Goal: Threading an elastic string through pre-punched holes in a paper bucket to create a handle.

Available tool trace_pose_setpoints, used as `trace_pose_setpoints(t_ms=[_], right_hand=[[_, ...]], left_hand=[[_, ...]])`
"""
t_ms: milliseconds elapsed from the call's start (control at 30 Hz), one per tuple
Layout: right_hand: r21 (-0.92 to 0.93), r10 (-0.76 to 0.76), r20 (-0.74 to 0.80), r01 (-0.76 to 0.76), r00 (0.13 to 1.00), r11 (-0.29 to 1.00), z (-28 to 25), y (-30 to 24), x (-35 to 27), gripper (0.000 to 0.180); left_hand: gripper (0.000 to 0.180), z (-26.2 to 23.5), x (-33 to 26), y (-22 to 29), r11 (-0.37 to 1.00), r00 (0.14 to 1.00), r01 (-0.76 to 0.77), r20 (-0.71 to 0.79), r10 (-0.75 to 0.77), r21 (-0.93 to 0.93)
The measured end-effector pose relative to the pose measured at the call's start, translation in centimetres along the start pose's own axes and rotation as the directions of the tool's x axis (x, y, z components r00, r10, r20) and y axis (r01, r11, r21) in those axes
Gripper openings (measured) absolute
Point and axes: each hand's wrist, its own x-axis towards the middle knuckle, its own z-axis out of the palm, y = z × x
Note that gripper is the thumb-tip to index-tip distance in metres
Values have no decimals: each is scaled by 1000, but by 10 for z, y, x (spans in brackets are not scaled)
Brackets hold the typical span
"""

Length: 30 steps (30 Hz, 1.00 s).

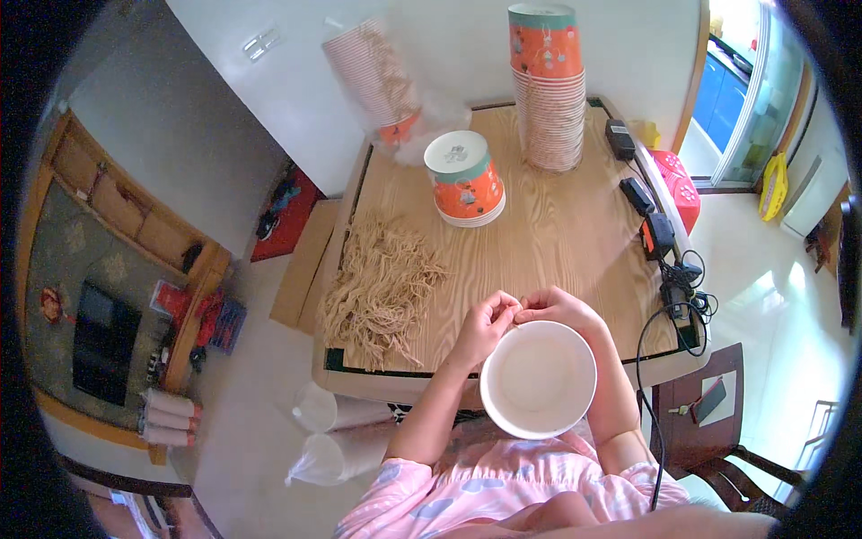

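A white paper bucket, its open mouth facing up, is tilted at the table's near edge, close to my body. At its far rim, my left hand and my right hand meet with fingertips pinched together. A small bit of tan cord shows between the fingers; most of it is hidden. On the table to the left lies a loose heap of tan cords. Beyond my hands stands a short upside-down stack of orange and teal paper buckets.
At the back are a tall bucket stack and a leaning stack in clear plastic. Black adapters and cables run along the table's right edge. Bagged buckets lie on the floor at left; a dark wooden chair stands at right.
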Motion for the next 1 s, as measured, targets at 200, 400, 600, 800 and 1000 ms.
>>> trace_pose_setpoints(t_ms=[200,400,600,800,1000], right_hand=[[140,-132,-152,153,980,978,3,20,6,12],[211,-255,-204,296,945,931,9,28,16,12],[58,-297,-470,365,831,929,6,36,31,33],[-206,-139,-146,107,979,973,8,6,21,40],[-141,-132,-11,129,991,982,-1,5,17,28]], left_hand=[[10,-13,0,-7,917,961,275,64,-269,-290],[12,-7,3,10,765,856,515,275,-437,-388],[12,-12,4,15,907,898,421,146,-416,-9],[12,-10,3,3,957,947,290,139,-288,10],[10,-8,3,3,957,952,290,89,-292,30]])
